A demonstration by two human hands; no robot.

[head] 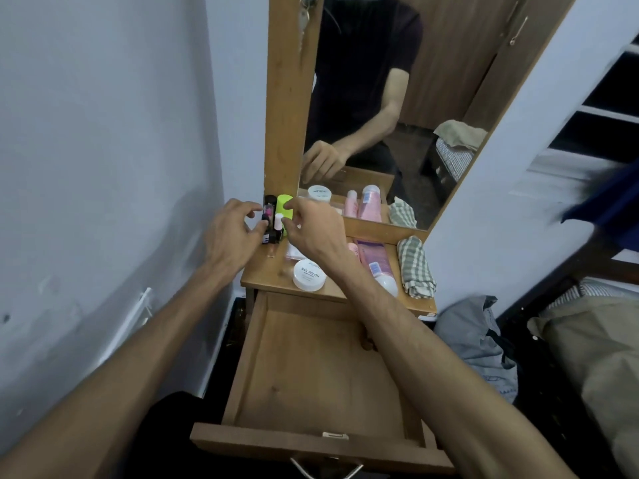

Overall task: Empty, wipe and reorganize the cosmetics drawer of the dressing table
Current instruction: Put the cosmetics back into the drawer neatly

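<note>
Hands: L hand (231, 233) pinches black bottle (267, 219), R hand (313, 229) fingertips pinch white-capped bottle (278, 223).

I've got one view, the head camera, wide-angle, looking forward and down from close above the open drawer (311, 368), tabletop (273, 274) and mirror (397, 98) straight ahead.

Home bedroom, wooden dressing table (273, 276) w/ mirror (397, 98), cosmetics on top, bed (601, 344) at right, wardrobe reflected
</note>
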